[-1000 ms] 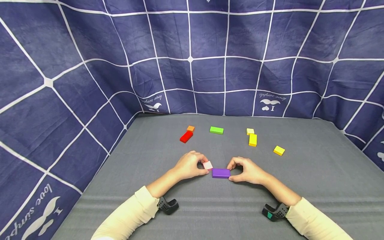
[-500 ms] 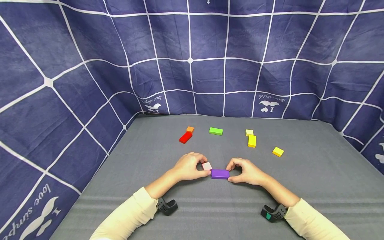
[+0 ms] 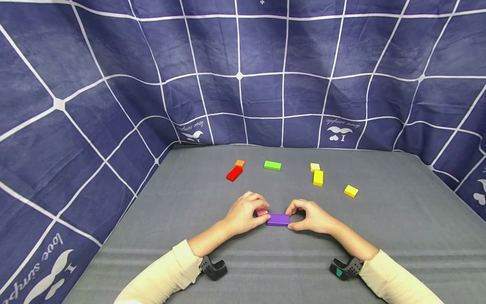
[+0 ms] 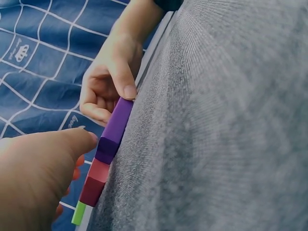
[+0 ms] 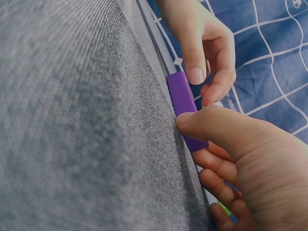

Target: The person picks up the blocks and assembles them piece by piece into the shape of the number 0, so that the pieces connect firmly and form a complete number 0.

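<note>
Right grip (image 3: 313, 217) pinched our purple block (image 3: 278, 220).
We saw it oblong, smooth-faced; pink block (image 4: 94, 184) stubbier; we couldn't tell whether left grip (image 3: 244, 213) held that.

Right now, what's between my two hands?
In the head view, the purple block lies between your left hand and right hand, with the pink block within the left hand's curve.
</note>
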Demonstrator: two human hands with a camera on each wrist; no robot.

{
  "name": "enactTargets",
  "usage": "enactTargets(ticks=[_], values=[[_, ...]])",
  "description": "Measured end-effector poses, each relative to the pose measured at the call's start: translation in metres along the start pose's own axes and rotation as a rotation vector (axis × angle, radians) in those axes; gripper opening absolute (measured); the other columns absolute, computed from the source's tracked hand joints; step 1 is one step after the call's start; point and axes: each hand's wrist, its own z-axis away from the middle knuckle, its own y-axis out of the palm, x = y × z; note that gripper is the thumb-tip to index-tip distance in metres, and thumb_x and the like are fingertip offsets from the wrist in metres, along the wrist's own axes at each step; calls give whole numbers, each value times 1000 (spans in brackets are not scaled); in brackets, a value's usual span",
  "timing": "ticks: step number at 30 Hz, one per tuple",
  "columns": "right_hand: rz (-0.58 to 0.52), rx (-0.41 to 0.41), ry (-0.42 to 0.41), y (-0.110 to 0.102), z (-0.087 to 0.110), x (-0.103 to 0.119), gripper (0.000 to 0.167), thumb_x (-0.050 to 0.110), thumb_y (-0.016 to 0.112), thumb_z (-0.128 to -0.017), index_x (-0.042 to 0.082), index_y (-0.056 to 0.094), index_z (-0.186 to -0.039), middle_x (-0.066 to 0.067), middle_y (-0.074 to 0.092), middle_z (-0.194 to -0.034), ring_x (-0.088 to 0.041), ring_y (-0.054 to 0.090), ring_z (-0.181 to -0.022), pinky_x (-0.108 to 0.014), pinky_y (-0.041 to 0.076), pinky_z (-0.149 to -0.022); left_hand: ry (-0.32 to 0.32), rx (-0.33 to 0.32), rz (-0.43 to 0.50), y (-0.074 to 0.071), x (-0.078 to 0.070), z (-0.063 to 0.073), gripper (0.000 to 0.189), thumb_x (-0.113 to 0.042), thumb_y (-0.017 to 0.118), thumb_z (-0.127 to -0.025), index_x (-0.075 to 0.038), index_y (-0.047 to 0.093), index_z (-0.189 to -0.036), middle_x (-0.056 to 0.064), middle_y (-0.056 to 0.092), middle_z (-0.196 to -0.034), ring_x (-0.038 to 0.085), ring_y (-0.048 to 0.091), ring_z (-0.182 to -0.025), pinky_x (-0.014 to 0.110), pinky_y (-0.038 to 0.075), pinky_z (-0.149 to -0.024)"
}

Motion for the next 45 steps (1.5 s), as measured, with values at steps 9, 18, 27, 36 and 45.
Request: enactTargets(ticks=[9,18,27,36,45], values=[[5,-3,-1,0,-1,0,26,-2,82,-71,1,65,-91,-15,64,-86,-33,58,-83,-37,48,-77,7,-1,16,2,3,0,13,-27,79,-81,-17,76,-88,-8,67,-87,12,56,-86,27,45,-78],[-6,15,7,2,-6,1,26,-1,82,-71,0,65,-91,-15,64,-87,-35,58,-84,-36,48,-77,-21,-9,36,1,5,4,12,-26,79,-80,-17,75,-87,-9,66,-86,10,55,-81,24,44,-74],[2,17,-6,4,-6,-14,28,-1,82,-71,0,65,-92,-14,64,-87,-33,58,-84,-36,48,-78,-40,0,22,1,3,4,13,-27,79,-80,-17,75,-88,-9,66,-86,11,54,-81,24,44,-72],[24,13,22,-5,0,-38,29,18,85,-75,10,68,-97,0,68,-91,-21,60,-85,-32,48,-79,-31,12,28,2,2,0,13,-27,78,-80,-17,75,-88,-9,66,-87,11,54,-81,24,44,-73],[129,-65,61,-27,16,-33,12,2,76,-81,2,68,-91,0,66,-83,-13,60,-77,-33,50,-72,-37,22,32,3,3,0,13,-28,78,-80,-18,75,-88,-10,66,-87,10,54,-82,25,44,-73]])
